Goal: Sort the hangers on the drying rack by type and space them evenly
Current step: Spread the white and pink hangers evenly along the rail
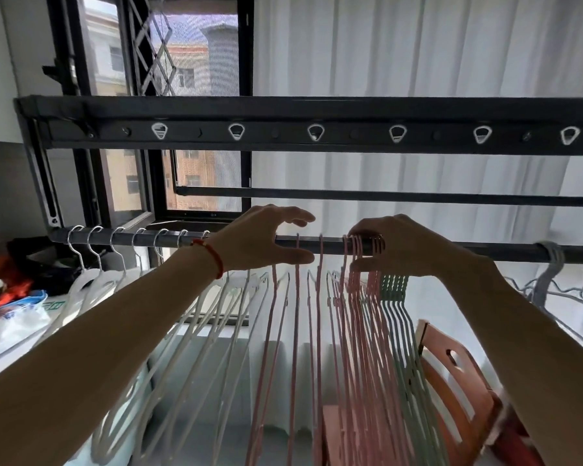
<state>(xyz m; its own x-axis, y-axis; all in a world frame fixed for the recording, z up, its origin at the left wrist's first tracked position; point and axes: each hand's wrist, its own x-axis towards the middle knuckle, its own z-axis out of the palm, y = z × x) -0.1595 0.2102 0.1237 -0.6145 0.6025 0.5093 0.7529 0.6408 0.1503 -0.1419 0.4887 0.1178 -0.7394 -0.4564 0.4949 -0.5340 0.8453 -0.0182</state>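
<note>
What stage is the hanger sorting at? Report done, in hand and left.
Done: the white plastic hangers with metal hooks hang evenly spaced at the left of the dark rail, and colours sit grouped.
In hand: the right hand grips the bunched pink wire hangers; the left hand is open beside two spread ones.
Left: spacing that pink bunch, the green hangers and the grey hangers.
</note>
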